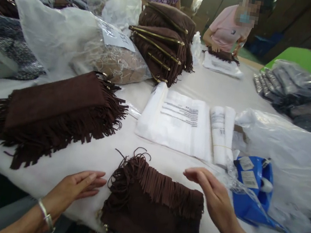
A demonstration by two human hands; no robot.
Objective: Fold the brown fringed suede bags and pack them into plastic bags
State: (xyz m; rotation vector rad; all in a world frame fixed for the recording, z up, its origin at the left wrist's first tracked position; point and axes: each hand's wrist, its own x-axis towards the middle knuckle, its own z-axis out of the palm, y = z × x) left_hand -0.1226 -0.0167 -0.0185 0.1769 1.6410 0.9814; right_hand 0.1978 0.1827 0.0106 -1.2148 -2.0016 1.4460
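Observation:
A dark brown fringed bag (157, 219) lies at the table's near edge, its fringe (162, 184) folded back over the far side. To its left is my left hand (81, 185), empty, with fingers stretched out and a silver bangle on the wrist. My right hand (208, 190) hovers by the bag's far right corner, fingers extended and holding nothing that I can see. Further left rests a stack of brown fringed pieces (59, 105). Beyond the bag lies a pile of white printed plastic bags (175, 121).
A rolled bundle of printed bags (221, 134) and a blue tape dispenser (252, 187) sit to the right, near clear plastic sheeting (291, 153). Zipped brown bags (164, 39) are piled behind a large plastic sack (95, 50). A co-worker (228, 29) handles a brown piece across the table.

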